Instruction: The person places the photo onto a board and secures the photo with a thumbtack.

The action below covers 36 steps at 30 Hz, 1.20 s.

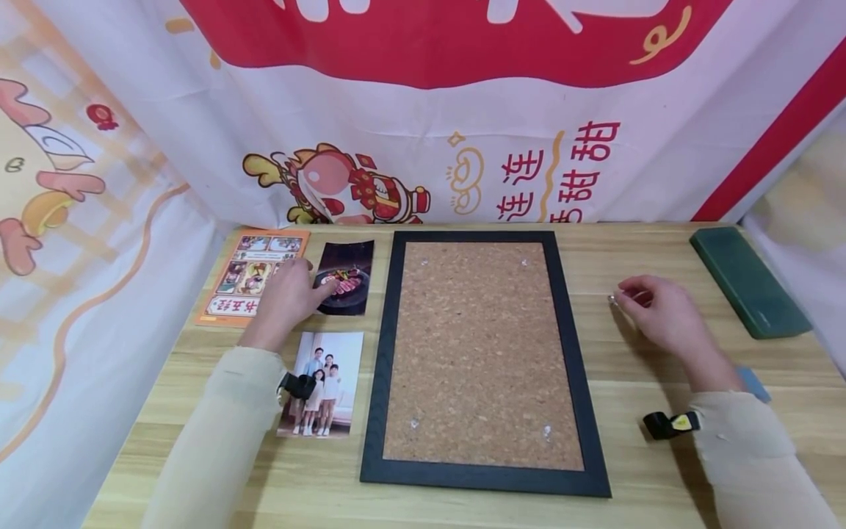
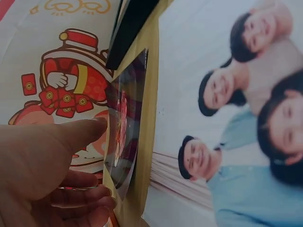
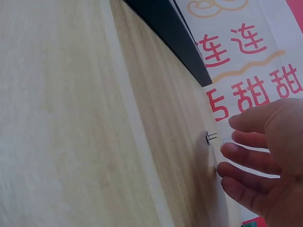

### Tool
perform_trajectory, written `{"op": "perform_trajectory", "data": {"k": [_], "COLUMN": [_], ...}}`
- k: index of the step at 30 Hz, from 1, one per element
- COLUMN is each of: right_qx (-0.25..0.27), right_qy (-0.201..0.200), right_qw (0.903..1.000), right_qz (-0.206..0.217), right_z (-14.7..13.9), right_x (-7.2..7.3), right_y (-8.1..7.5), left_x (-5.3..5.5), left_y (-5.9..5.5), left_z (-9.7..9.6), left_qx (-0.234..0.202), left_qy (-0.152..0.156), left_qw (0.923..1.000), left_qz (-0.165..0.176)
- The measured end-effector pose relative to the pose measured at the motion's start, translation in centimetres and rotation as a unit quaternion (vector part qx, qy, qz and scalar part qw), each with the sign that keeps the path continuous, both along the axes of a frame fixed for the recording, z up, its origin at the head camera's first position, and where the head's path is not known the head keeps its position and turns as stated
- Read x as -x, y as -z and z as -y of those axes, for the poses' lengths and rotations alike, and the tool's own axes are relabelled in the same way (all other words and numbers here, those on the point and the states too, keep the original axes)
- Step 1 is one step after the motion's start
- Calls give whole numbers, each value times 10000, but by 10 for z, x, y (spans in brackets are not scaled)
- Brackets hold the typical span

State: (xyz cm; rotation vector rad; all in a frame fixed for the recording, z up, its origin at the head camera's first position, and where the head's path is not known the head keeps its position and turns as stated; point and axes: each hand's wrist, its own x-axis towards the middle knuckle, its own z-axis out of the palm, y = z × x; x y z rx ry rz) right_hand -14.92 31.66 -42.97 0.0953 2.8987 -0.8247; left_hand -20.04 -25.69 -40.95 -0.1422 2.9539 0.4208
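A dark photo of a plated meat dish (image 1: 344,275) lies on the table, with my left hand (image 1: 288,297) over its left side, the thumb across its edge. In the left wrist view the fingers of that hand (image 2: 61,170) are bent and apart beside the food photo (image 2: 125,127). Below lies a family photo (image 1: 324,386). On the right, small clear pushpins (image 1: 612,298) sit on the table, points showing in the right wrist view (image 3: 209,137). My right hand (image 1: 664,312) hovers beside them, its loosely bent fingers holding nothing.
A black-framed cork board (image 1: 479,353) lies between the hands, a clear pushpin near each corner. An orange printed card (image 1: 228,297) is under and beyond the left hand. A green case (image 1: 750,283) stands at the far right, and a blue item (image 1: 755,383) shows behind the right wrist.
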Motion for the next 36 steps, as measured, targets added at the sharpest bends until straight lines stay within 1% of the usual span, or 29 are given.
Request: {"op": "perform_trajectory", "data": {"k": [5, 8, 11, 16, 18, 21, 25, 27, 30, 33, 36], "right_qx": [2, -7, 8, 2, -10, -18, -28, -29, -45, -78, -111], "right_qy": [16, 17, 15, -17, -37, -29, 19, 40, 60, 67, 66], "right_qw": [10000, 10000, 10000, 10000, 10000, 10000, 10000, 10000, 10000, 9999, 9999], "right_qz": [13, 0, -21, -15, -26, -14, 33, 47, 47, 33, 13], "right_z": [-1, -2, -2, 0, 1, 1, 2, 2, 2, 3, 4], "right_x": [2, 3, 3, 4, 5, 5, 6, 7, 7, 7, 7], "right_y": [2, 3, 5, 7, 8, 10, 11, 12, 12, 13, 13], "left_x": [6, 9, 12, 14, 13, 11, 8, 6, 4, 2, 0], "left_y": [2, 3, 4, 6, 7, 6, 3, 1, -4, -7, -10], "left_z": [0, 0, -1, 2, 4, 8, 14, 17, 20, 22, 26], "left_qx": [40, 34, -120, -483, -589, -855, -1273, -1414, -1624, -1842, -2111], "left_qy": [-78, -121, -212, -468, -477, -384, -206, -162, -232, -449, -669], "left_qw": [9998, 9997, 9994, 9972, 9967, 9956, 9914, 9891, 9855, 9811, 9746], "left_qz": [183, 220, 251, 336, 284, 93, -232, -372, -436, -379, -343]}}
